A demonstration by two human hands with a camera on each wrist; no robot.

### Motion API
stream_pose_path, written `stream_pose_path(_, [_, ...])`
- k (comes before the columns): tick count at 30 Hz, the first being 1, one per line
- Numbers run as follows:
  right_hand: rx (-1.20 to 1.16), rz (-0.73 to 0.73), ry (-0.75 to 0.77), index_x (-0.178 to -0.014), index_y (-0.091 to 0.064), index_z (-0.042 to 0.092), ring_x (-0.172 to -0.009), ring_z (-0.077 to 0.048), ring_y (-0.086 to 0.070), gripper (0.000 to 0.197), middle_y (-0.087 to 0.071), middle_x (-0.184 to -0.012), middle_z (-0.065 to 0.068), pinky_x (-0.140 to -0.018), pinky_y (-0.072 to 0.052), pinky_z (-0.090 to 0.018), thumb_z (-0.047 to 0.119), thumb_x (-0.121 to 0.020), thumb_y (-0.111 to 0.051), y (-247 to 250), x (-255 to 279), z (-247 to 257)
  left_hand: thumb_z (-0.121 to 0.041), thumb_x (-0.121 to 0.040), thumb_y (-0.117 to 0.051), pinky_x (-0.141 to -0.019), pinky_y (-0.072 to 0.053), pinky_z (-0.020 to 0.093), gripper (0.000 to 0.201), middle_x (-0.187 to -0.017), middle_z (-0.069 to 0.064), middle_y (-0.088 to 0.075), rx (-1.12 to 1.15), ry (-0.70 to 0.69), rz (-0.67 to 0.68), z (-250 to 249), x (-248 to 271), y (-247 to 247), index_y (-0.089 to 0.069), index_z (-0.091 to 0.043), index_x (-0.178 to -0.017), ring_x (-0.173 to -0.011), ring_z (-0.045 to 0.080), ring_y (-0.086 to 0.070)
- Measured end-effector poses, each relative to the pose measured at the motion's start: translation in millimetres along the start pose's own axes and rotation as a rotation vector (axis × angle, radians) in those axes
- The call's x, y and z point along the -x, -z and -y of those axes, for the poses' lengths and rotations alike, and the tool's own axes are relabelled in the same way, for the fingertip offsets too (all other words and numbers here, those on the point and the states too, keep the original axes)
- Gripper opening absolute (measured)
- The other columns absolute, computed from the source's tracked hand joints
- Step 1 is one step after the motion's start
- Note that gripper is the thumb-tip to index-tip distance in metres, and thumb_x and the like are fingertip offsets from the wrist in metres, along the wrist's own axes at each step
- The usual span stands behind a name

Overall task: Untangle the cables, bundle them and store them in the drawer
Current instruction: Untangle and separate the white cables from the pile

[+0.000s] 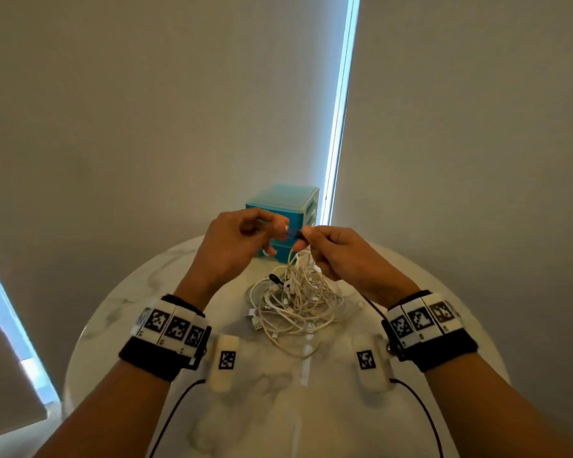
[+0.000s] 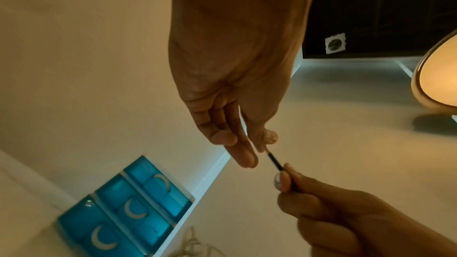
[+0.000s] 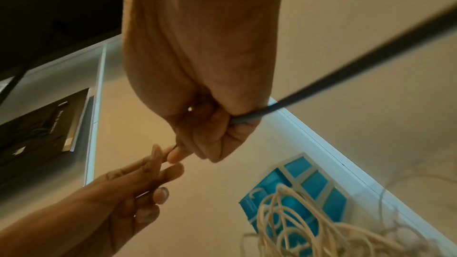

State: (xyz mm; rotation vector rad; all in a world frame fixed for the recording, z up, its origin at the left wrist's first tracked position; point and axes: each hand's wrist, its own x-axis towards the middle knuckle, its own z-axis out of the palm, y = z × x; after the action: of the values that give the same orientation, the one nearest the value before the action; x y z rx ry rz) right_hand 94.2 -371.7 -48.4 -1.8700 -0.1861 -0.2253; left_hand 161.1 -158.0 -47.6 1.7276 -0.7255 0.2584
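While the round marble table point(image 1: 129, 319) carries a blue set of drawers point(image 1: 286, 206) at its far edge, the pale tangle of cables point(image 1: 295, 302) sits just in front, part lifted. Both hands meet above it: the left hand point(image 1: 235, 242) pinches a thin dark tie point(image 2: 274, 160) with thumb and forefinger, other fingers loosely straight, and the right hand point(image 1: 338, 252) is curled tight, pinching the tie's other end and gripping a dark cord point(image 3: 346, 62). Those cables look light, limp and snaggy, so I'd take them near a plug end.
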Motion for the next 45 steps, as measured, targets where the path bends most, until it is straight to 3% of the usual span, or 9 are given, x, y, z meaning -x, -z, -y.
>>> stream_pose_path(6, [-0.303, -0.130, -0.066, -0.113, -0.066, 0.007, -0.051, -0.010, -0.028, 0.041, -0.037, -0.066, 0.005, -0.048, -0.022, -0.026, 0.046, -0.111, -0.053, -13.4, -1.6, -25.6, -0.068, -0.095, -0.062, -0.074, -0.058, 0.030, 0.046, -0.094, -0.007, -0.079, -0.576, 0.352, 0.353, 66.3, 2.4, 0.5, -0.075, -0.024, -0.105, -0.078, 0.008, -0.075])
stream_pose_path(10, [-0.444, -0.178, -0.109, -0.107, -0.057, 0.012, -0.051, -0.009, -0.028, 0.024, -0.040, -0.068, 0.003, -0.043, -0.025, -0.022, 0.035, -0.112, -0.054, -18.7, -7.1, -38.7, -0.064, -0.095, -0.067, -0.061, -0.053, 0.023, 0.047, -0.091, -0.001, -0.081, -0.654, 0.520, 0.547, 88.1, 4.8, -8.5, -0.081, -0.020, -0.102, -0.080, 0.013, -0.075])
stream_pose_path(17, [-0.672, -0.275, -0.109, -0.127, -0.058, 0.018, -0.054, -0.010, -0.039, 0.025, -0.062, -0.084, -0.003, -0.041, -0.027, -0.020, 0.003, -0.110, -0.046, -11.0, -18.6, -54.9, -0.050, -0.098, -0.070, -0.071, -0.050, 0.029, 0.033, -0.081, 0.000, -0.076, -0.497, 0.383, 0.256, 78.0, -8.4, -6.4, -0.078, -0.018, -0.093, -0.072, 0.010, -0.068])
stream_pose_path(24, [-0.640, -0.267, -0.136, -0.128, -0.070, 0.006, -0.057, -0.010, -0.047, 0.028, -0.070, -0.101, -0.006, -0.041, -0.026, -0.021, 0.008, -0.108, -0.050, -21.1, -12.7, -72.9, -0.034, -0.101, -0.073, -0.062, -0.052, 0.026, 0.027, -0.083, 0.006, -0.076, 0.239, 0.237, 0.028, 46.5, -16.6, -36.7, -0.075, -0.007, -0.106, -0.072, 0.017, -0.071])
stream_pose_path(27, [-0.524, -0.255, -0.126, -0.124, -0.078, 0.020, -0.061, -0.011, -0.049, 0.029, -0.078, -0.114, -0.005, -0.044, -0.028, -0.022, 0.033, -0.109, -0.058, -19.3, -9.5, -75.3, -0.032, -0.100, -0.074, -0.060, -0.052, 0.024, 0.023, -0.087, 0.006, -0.079, 0.243, 0.207, 0.073, 45.2, -12.3, -50.5, -0.078, -0.011, -0.107, -0.072, 0.018, -0.071])
stream_pose_path(30, [-0.410, -0.279, -0.117, -0.113, -0.083, 0.026, -0.061, -0.012, -0.049, 0.032, -0.068, -0.086, -0.011, -0.049, -0.035, -0.023, 0.050, -0.103, -0.065, -15.6, -8.0, -73.6, -0.035, -0.097, -0.077, -0.061, -0.052, 0.022, 0.019, -0.086, 0.003, -0.080, 0.193, 0.216, 0.144, 44.9, -6.8, -58.5, -0.081, -0.018, -0.104, -0.068, 0.014, -0.068])
stream_pose_path(35, [-0.419, -0.383, -0.014, -0.109, -0.083, 0.020, -0.059, -0.010, -0.044, 0.025, -0.058, -0.076, -0.007, -0.048, -0.035, -0.021, 0.041, -0.098, -0.073, -12.9, -5.3, -64.8, -0.036, -0.096, -0.078, -0.062, -0.049, 0.013, 0.015, -0.089, -0.004, -0.081, 0.079, 0.247, 0.284, 37.8, -1.5, -54.6, -0.082, -0.024, -0.104, -0.067, -0.004, -0.066])
stream_pose_path(40, [-0.713, -0.502, 0.258, -0.113, -0.071, 0.015, -0.069, -0.005, -0.046, 0.029, -0.067, -0.099, -0.001, -0.043, -0.028, -0.016, 0.040, -0.101, -0.063, 24.7, -11.9, -18.6, -0.033, -0.096, -0.077, -0.076, -0.056, 0.022, 0.019, -0.101, 0.006, -0.080, -0.007, 0.214, 0.711, 25.3, 12.1, -55.4, -0.079, -0.021, -0.111, -0.085, 0.010, -0.072])
stream_pose_path(45, [-0.749, -0.536, 0.297, -0.108, -0.061, 0.021, -0.082, -0.007, -0.064, 0.022, -0.068, -0.093, 0.001, -0.040, -0.026, -0.019, 0.038, -0.113, -0.048, 48.5, -7.3, -7.5, -0.032, -0.095, -0.079, -0.073, -0.056, 0.020, 0.011, -0.105, -0.011, -0.079, -0.010, 0.063, 0.450, 20.0, 2.2, -41.0, -0.079, -0.029, -0.106, -0.083, 0.016, -0.069])
